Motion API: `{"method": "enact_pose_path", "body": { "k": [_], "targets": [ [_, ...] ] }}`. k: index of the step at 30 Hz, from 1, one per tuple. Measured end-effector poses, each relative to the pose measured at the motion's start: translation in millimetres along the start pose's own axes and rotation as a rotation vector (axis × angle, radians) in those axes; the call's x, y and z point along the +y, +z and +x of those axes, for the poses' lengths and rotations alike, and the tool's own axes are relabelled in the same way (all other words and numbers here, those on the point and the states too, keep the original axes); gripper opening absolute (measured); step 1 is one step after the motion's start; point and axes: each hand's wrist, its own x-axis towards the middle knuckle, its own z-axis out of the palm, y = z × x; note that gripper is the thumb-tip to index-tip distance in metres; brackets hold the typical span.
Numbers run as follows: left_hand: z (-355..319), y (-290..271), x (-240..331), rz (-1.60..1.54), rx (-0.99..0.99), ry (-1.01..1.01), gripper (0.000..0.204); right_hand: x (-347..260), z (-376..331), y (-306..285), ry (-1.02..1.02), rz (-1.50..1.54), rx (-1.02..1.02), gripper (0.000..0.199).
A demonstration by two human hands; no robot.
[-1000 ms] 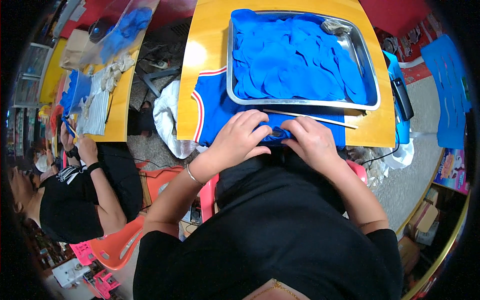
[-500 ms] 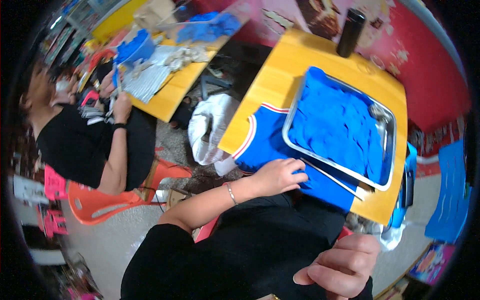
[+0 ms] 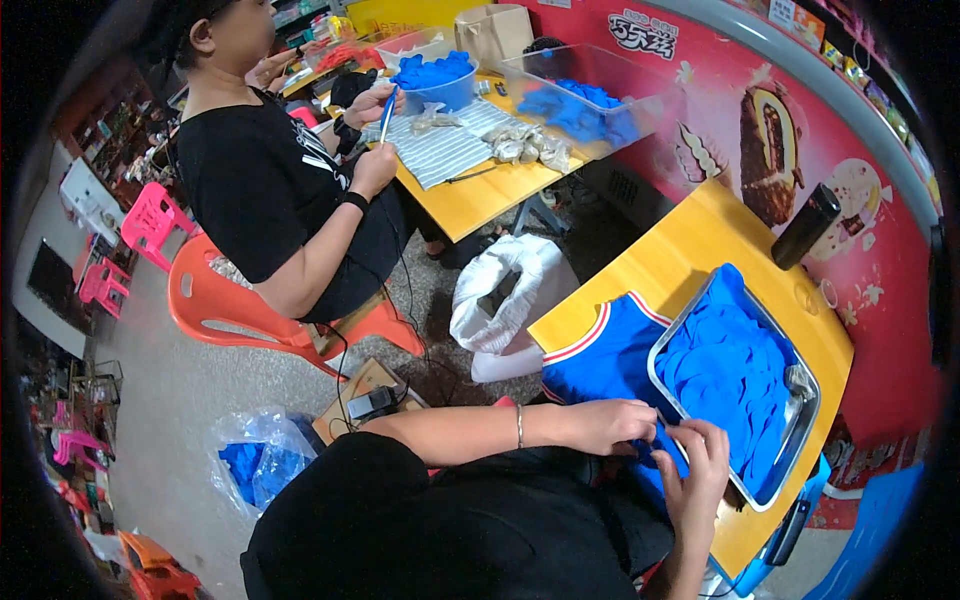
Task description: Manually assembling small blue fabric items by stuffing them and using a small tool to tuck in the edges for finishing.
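My left hand is closed, its fingertips pinching a small piece of blue cloth. Facing it, my right hand has thumb and bent fingers at the other side of this piece. Both hands are over the near edge of the table, beside a metal tray. Flat blue cloth pieces fill the tray in an overlapping heap. Under the tray's left side lies a blue garment with white and red trim. A crumpled clear bag is tucked at the tray's right end.
A black bottle stands at the yellow table's far edge. On the left a seated co-worker holds a blue strip at another table. A white sack stands between the tables. A plastic bag of blue cloth sits on the floor.
The view has swung left, showing more of the co-worker. My right hand has risen from near my lap to meet my left. Both are now at a blue cloth piece.
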Motion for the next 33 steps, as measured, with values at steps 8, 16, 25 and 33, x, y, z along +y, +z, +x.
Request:
{"method": "enact_pose_path", "body": {
  "k": [8,16,25,33],
  "targets": [
    [19,-15,22,-0.119,-0.014,0.142,0.020,21,-10,8,-0.035,0.166,-0.061,0.031],
    [10,-24,28,-0.032,-0.031,0.079,0.023,13,-4,0,0.015,0.089,-0.288,0.030],
    [20,-33,38,-0.069,-0.079,0.141,0.031,5,-5,-2,0.047,0.214,-0.177,0.022],
    [38,-27,32,-1.427,0.317,-0.305,0.087,11,21,-58,0.215,1.261,0.064,0.028]
  ]
}}
